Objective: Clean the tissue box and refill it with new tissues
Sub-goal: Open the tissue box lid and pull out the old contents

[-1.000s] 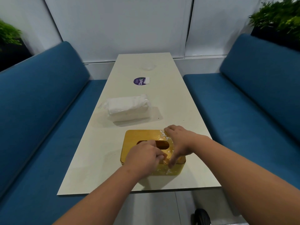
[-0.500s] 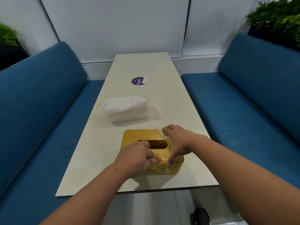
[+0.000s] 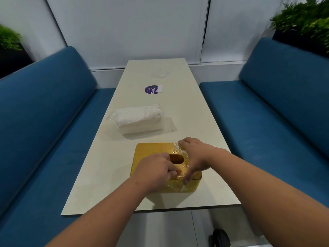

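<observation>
Since the earlier frame my left hand (image 3: 154, 171) slides a little nearer along the lid, while the right hand (image 3: 195, 155) hardly shifts. The tissue box (image 3: 153, 150) sits at the near end of the surface (image 3: 194, 111). My left fingers curl and seem to pinch something small at the near edge; the right hand lies spread, pressing the lid. The box looks rigid, glossy, probably slippery; I'd grip its side walls. The tissue pack (image 3: 138, 118), just beyond it, looks soft and light.
</observation>
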`<state>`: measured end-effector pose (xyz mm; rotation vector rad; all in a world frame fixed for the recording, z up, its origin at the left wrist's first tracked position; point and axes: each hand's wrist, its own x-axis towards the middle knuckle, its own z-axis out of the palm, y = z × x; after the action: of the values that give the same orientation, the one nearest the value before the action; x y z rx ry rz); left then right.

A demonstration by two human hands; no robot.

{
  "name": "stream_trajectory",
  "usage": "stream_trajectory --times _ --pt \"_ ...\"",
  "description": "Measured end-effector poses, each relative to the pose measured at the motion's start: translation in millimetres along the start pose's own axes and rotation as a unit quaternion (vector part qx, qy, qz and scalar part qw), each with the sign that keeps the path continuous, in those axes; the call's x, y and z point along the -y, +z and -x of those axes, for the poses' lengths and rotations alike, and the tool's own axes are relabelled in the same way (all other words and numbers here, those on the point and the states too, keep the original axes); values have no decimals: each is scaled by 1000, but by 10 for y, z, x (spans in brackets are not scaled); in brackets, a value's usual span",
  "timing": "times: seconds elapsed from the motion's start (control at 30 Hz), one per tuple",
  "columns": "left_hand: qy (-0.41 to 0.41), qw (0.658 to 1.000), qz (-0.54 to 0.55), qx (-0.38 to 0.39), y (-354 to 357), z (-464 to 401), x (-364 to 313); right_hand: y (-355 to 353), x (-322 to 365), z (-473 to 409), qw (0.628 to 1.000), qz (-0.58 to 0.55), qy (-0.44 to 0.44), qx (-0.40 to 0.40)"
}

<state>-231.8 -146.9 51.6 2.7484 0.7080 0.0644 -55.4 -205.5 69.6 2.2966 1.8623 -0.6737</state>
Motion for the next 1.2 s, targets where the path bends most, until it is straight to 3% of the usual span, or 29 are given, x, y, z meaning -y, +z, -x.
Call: stream_trajectory --times 0.1,0.27,0.43,0.57,0.7,0.87,1.07,1.2 --pt "11 1000 7 14 23 73 37 4 -2 0 1000 -4 1 0" --pt "-17 999 -3 -29 -8 -73 -17 9 5 -3 1000 0 1 -2" --pt "31 999 0 19 10 83 43 8 4 0 1000 -1 -1 -1" --pt "5 1000 6 0 -24 -1 61 9 3 -6 1000 -1 1 -2" --pt "40 999 4 10 21 1 0 9 3 -7 1000 2 0 -2" --pt "4 1000 3 5 -100 137 237 7 8 -4 1000 -5 -1 1" --pt "58 998 -16 1 24 34 -45 9 13 -8 1000 4 0 -2" --pt "12 1000 -4 17 -101 146 228 16 2 -16 1000 -2 -1 0"
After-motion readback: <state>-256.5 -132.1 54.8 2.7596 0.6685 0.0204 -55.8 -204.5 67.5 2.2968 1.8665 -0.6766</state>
